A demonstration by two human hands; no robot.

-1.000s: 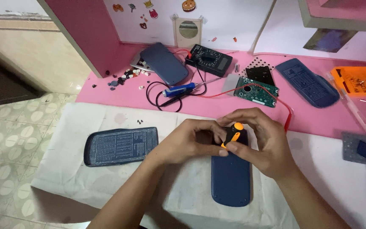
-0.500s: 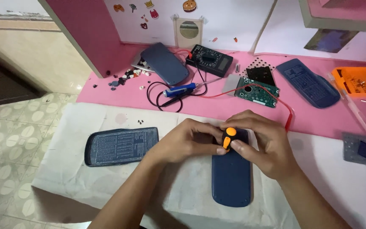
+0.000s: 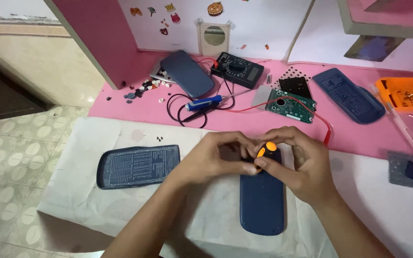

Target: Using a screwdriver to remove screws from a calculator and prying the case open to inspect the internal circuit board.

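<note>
Grey multimeter screen (image 3: 239,67) at back; printed label inside blue cover (image 3: 137,166).

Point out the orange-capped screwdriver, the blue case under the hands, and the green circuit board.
Orange-capped screwdriver (image 3: 267,148), head view, on its orange handle cap.
Blue case (image 3: 262,203), head view, middle of its back panel.
Green circuit board (image 3: 291,106), head view, centre of the board.

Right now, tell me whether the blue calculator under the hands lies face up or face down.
Face down: the blue calculator shows only a plain smooth back, no keys or screen.
</note>
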